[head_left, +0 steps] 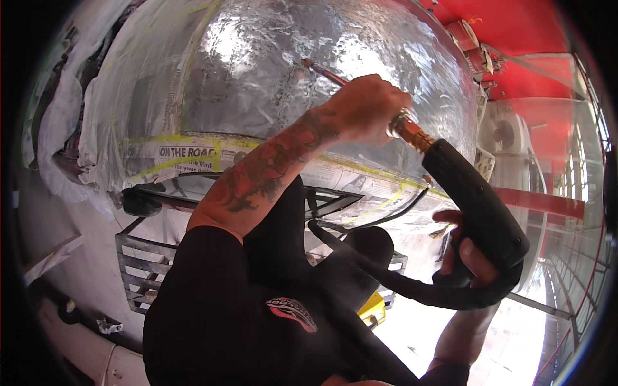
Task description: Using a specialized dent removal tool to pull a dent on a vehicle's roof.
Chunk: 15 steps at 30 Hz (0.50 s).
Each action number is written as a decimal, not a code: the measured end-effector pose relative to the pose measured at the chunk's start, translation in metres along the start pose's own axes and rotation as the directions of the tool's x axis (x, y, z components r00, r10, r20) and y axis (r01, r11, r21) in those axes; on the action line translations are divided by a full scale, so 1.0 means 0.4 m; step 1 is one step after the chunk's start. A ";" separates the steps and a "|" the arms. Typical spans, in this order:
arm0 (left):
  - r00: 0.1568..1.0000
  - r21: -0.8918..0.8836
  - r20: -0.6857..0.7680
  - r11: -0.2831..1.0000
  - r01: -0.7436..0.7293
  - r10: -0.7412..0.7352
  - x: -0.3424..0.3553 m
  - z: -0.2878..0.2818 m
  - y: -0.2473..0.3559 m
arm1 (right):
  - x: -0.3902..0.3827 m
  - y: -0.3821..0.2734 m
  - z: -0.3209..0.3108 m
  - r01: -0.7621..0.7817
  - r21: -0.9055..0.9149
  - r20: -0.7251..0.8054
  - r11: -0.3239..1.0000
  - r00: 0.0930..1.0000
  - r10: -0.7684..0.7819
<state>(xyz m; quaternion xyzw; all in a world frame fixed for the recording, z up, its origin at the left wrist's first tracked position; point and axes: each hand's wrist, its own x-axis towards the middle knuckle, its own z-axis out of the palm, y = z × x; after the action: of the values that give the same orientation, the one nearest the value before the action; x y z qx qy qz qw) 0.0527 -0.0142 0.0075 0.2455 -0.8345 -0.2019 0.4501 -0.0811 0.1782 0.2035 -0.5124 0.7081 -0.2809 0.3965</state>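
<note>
A black pistol-shaped gun (473, 186), which looks like a spot-welding dent puller, slants across the right side. My right hand (473, 260) is closed around its grip. From its front run a brass-coloured coupling (415, 134) and a thin metal rod (331, 76), partly hidden by my left hand (370, 108), which is closed around it. The rod's copper-coloured tip (307, 63) is at the surface of a shiny, uneven bare metal panel (257, 83); whether it touches, I cannot tell. A thick black cable (412, 286) loops back from the gun's handle.
Newspaper (187, 157) and yellow tape (145, 172) border the panel; plastic sheeting (61, 141) hangs at left. A second cable's copper end (427, 180) meets the lower edge. Below are a black metal frame (145, 264) and a yellow box (372, 310). A fan unit (505, 134) stands at right.
</note>
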 end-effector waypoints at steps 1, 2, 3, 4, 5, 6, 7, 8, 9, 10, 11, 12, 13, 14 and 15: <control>0.995 0.051 0.046 0.995 -0.091 0.088 0.032 0.009 0.045 | -0.061 0.045 -0.043 0.009 0.148 -0.020 0.989 1.000 -0.006; 0.993 0.036 0.048 0.993 -0.112 0.110 0.060 0.023 0.077 | -0.107 0.092 -0.070 0.037 0.289 -0.070 0.957 0.997 -0.018; 0.979 0.055 0.062 0.978 -0.200 0.197 0.071 0.028 0.104 | -0.129 0.146 -0.061 0.060 0.320 -0.116 0.945 0.993 -0.024; 0.959 0.070 0.076 0.958 -0.279 0.274 0.075 0.036 0.128 | -0.147 0.195 -0.046 0.077 0.348 -0.155 0.934 0.988 -0.024; 0.949 0.081 0.092 0.948 -0.309 0.302 0.084 0.051 0.135 | -0.157 0.232 -0.018 0.088 0.398 -0.196 0.913 0.981 -0.009; 0.944 0.080 0.102 0.943 -0.323 0.315 0.085 0.066 0.130 | -0.161 0.268 -0.005 0.074 0.449 -0.150 0.891 0.989 -0.007; 0.935 0.065 0.106 0.936 -0.346 0.338 0.084 0.086 0.118 | -0.158 0.286 0.013 0.043 0.421 -0.123 0.906 0.992 0.010; 0.926 0.048 0.112 0.929 -0.367 0.360 0.079 0.111 0.104 | -0.149 0.306 0.029 0.009 0.394 -0.097 0.919 0.995 0.032; 0.919 0.046 0.121 0.922 -0.384 0.376 0.077 0.132 0.088 | -0.137 0.332 0.028 -0.091 0.213 -0.022 0.973 0.995 0.098; 0.911 0.023 0.152 0.920 -0.392 0.384 0.069 0.150 0.067 | -0.126 0.371 0.030 -0.179 0.019 0.040 0.984 0.983 0.178; 0.900 0.002 0.187 0.916 -0.402 0.395 0.065 0.170 0.046 | -0.110 0.457 0.056 0.057 -0.032 -0.064 0.998 0.996 -0.059; 0.893 0.003 0.200 0.911 -0.412 0.403 0.052 0.184 0.019 | -0.094 0.435 0.083 0.046 -0.151 -0.105 0.987 0.993 -0.062; 0.882 -0.012 0.259 0.914 -0.405 0.394 0.046 0.200 0.001 | -0.065 0.460 0.100 0.240 -0.293 -0.154 0.926 0.944 -0.293; 0.868 -0.024 0.318 0.918 -0.395 0.382 0.040 0.214 -0.014 | -0.035 0.501 0.119 0.402 -0.437 -0.166 0.805 0.843 -0.511; 0.854 0.003 0.400 0.931 -0.366 0.334 0.032 0.222 -0.025 | -0.022 0.516 0.138 0.375 -0.439 -0.192 0.817 0.849 -0.492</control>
<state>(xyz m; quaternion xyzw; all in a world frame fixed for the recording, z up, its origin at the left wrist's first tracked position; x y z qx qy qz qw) -0.0266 -0.0195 -0.0352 0.0618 -0.9455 -0.1286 0.2928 -0.1365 0.2524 0.0108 -0.6810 0.6631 -0.2935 0.1018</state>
